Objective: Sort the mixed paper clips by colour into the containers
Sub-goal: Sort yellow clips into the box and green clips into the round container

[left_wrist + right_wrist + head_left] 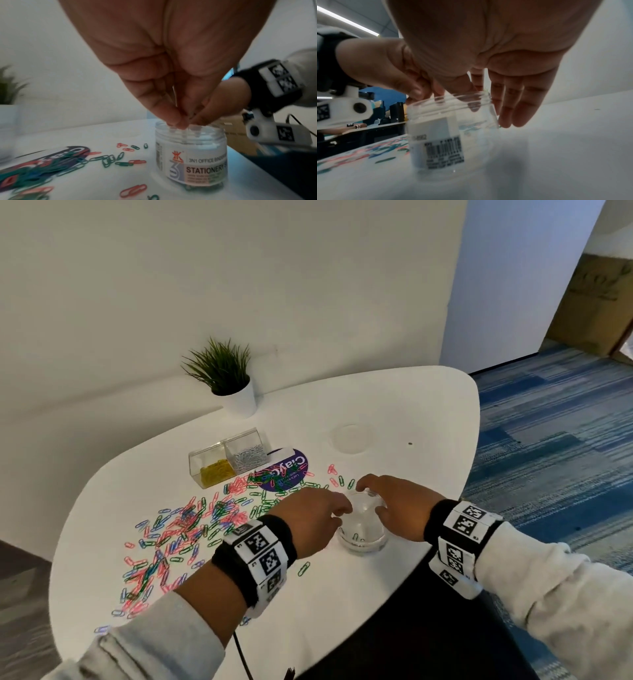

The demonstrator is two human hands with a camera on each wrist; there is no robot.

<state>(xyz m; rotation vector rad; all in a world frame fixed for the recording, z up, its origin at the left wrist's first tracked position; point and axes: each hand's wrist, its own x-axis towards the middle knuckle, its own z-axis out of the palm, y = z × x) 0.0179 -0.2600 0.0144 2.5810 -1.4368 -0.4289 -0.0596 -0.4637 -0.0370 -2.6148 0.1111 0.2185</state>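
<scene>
A clear round jar [363, 529] with a stationery label [192, 155] stands open near the table's front edge, a few green clips [202, 187] at its bottom. My left hand [339, 515] hovers over its mouth with fingertips [173, 120] bunched together, pinching something small and dark that looks like a green clip. My right hand [371, 496] cups the jar [445, 128] from the right, fingers [513, 108] down its far side and thumb at the near rim. A spread of pink, green and blue clips [191, 525] lies to the left.
Two clear boxes stand at the back left, one with yellow clips [214, 470], one with silver clips [246, 455]. A purple card [287, 474] lies under some clips. A clear lid [351, 438] and a potted plant [233, 392] sit farther back. The table edge [455, 501] curves close on the right.
</scene>
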